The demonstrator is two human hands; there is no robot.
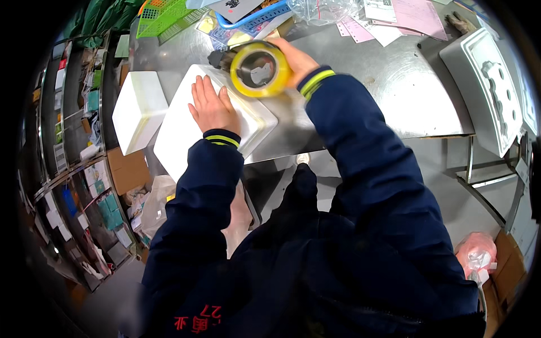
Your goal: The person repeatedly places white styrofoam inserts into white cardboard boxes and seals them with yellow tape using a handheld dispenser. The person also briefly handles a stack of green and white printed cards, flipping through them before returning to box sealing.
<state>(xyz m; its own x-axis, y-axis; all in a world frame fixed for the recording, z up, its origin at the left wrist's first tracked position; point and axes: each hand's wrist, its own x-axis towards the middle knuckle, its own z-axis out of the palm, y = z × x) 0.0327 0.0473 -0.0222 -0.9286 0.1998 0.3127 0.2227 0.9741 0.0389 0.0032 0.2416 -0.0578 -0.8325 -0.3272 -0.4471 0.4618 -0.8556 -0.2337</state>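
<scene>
The left hand (215,108) lies open, palm down, on a white foam box (183,127). Just right of it and farther out, the right hand (294,61) grips a roll of yellow tape (258,92) over the box's far edge; I can't tell whether tape and box touch. Beyond both hands, a blue basket (259,21) sits on the metal worktop (360,70).

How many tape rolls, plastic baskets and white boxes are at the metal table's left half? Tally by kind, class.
Yellow tape roll: 1
Green basket and blue basket: 2
Smaller white box and larger white box: 2
Total: 5
</scene>
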